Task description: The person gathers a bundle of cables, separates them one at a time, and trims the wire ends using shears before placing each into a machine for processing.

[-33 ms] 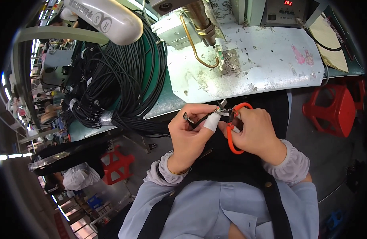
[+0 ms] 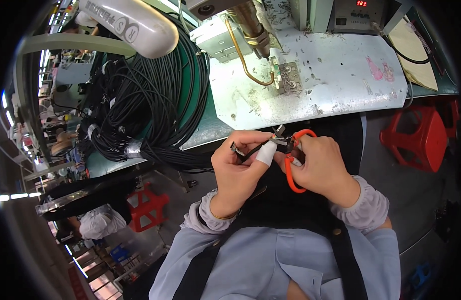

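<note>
Here, left hand (image 2: 234, 167): pinching a thin black cable (image 2: 252, 151), small silver connector (image 2: 280, 130) upward, seemingly for steadiness.
Right hand (image 2: 320, 162): wrapped around orange-handled metal cutters (image 2: 289, 172), jaws near that connector, probably for control.
Cable position: just before the pale metal worktop (image 2: 350, 97).

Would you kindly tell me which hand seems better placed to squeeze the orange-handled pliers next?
Probably the right hand: it grips the orange-handled pliers, whose jaws are near the upper metal connector, while the left hand is occupied holding the black cable.
</note>
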`<control>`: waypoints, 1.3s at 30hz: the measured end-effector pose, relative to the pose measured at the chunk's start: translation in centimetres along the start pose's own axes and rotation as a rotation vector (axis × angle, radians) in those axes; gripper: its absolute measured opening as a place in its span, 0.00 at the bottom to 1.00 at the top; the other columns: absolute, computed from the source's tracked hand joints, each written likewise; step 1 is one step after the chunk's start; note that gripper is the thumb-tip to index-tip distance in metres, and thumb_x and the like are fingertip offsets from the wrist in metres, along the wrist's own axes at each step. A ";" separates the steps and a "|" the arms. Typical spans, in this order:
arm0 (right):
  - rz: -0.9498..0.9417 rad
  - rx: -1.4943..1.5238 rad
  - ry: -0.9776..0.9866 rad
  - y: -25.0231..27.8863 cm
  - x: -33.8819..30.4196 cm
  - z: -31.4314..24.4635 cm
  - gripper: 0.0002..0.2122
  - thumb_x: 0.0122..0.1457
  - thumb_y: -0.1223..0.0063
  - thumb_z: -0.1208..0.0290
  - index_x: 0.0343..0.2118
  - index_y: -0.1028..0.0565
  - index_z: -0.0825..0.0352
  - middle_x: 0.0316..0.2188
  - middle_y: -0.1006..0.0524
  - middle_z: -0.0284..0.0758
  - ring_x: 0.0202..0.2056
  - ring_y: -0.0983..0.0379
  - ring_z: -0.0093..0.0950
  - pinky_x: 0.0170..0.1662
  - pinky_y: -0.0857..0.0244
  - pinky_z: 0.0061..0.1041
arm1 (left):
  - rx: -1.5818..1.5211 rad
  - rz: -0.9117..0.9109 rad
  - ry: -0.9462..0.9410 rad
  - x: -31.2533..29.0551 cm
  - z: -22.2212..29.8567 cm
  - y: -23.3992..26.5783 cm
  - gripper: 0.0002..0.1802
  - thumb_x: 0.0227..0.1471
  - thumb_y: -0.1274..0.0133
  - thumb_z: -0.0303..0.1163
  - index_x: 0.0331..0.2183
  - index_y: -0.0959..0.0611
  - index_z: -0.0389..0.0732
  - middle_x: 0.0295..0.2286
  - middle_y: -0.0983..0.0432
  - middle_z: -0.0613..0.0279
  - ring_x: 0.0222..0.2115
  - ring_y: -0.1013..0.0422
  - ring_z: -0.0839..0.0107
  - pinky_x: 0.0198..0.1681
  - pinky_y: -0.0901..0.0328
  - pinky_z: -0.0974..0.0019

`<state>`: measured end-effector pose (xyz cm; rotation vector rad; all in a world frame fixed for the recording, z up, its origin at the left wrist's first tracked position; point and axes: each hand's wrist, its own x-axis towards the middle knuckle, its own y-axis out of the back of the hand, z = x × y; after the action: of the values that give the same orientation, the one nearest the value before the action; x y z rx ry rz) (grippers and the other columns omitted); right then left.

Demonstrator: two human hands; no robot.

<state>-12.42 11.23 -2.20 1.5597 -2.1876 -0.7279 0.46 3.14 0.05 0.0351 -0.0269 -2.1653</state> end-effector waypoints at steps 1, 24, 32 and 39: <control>-0.015 -0.009 -0.010 0.0 0.0 0.0 0.14 0.41 0.42 0.67 0.11 0.34 0.69 0.07 0.35 0.37 0.10 0.35 0.31 0.15 0.44 0.25 | 0.023 -0.001 -0.001 0.1 0.1 0.0 0.10 0.41 0.48 0.17 0.32 0.27 0.32 0.26 0.28 0.64 0.25 0.35 0.86 0.26 0.41 0.84; 0.146 0.723 -0.210 1.4 9.0 1.9 0.07 0.51 0.50 0.73 0.28 0.34 0.69 0.13 0.38 0.26 0.12 0.45 0.14 0.15 0.48 0.15 | -0.251 -0.213 0.504 11.4 -0.5 1.2 0.06 0.42 0.46 0.26 0.25 0.27 0.38 0.14 0.40 0.75 0.10 0.51 0.88 0.11 0.59 0.81; 0.193 0.604 -0.103 0.6 9.0 2.8 0.04 0.52 0.53 0.77 0.28 0.34 0.69 0.19 0.34 0.27 0.18 0.43 0.13 0.19 0.47 0.13 | -0.330 -0.245 0.481 11.0 -1.5 1.9 0.08 0.43 0.45 0.28 0.21 0.28 0.39 0.13 0.40 0.74 0.11 0.51 0.87 0.12 0.59 0.80; 0.221 0.607 -0.063 0.5 8.9 2.7 0.03 0.52 0.53 0.78 0.27 0.34 0.70 0.21 0.33 0.28 0.19 0.42 0.13 0.20 0.47 0.13 | -0.270 -0.193 0.445 10.8 -1.2 1.6 0.07 0.43 0.46 0.28 0.21 0.28 0.39 0.13 0.40 0.74 0.11 0.50 0.86 0.12 0.58 0.80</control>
<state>-17.28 3.47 -4.18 1.5120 -2.7345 -0.0354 -4.25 -6.69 -1.23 0.3756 0.5421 -2.2885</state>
